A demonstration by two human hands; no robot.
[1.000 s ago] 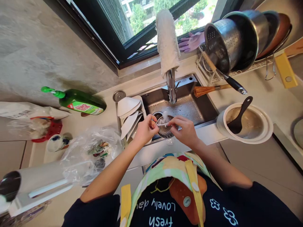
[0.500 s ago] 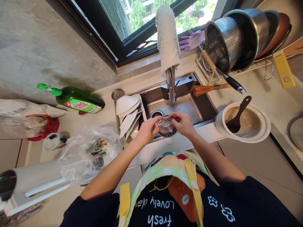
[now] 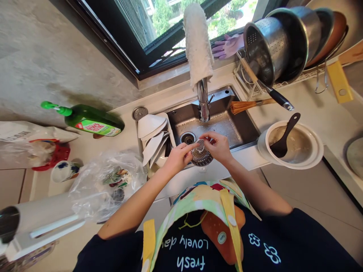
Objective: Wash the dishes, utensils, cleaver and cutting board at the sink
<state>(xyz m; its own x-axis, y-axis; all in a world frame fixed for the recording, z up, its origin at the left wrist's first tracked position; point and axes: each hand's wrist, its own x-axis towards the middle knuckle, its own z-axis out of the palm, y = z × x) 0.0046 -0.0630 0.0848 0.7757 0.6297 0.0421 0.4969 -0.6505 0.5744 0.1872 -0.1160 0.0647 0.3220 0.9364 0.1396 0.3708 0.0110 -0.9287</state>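
Note:
Both my hands hold a round perforated metal sink strainer point(image 3: 202, 156) over the front edge of the steel sink point(image 3: 227, 126). My left hand point(image 3: 177, 158) pinches its left rim, fingers closed. My right hand point(image 3: 217, 147) grips its upper right side and the small handle, fingers curled. The open drain hole point(image 3: 187, 138) lies just behind my left hand. The tap point(image 3: 203, 100), draped with a white cloth point(image 3: 197, 41), stands behind the strainer.
Stacked white dishes point(image 3: 153, 138) lean at the sink's left. A green soap bottle point(image 3: 90, 121), a plastic bag of scraps point(image 3: 109, 181) and a cup point(image 3: 64, 170) sit on the left counter. Right: white pot with black spoon point(image 3: 289, 145), bamboo brush point(image 3: 249, 105), rack with colander point(image 3: 272, 45).
My hands have turned the strainer and shifted it slightly; the bit of white water or foam seen on it a second ago is gone. The view drifted a little.

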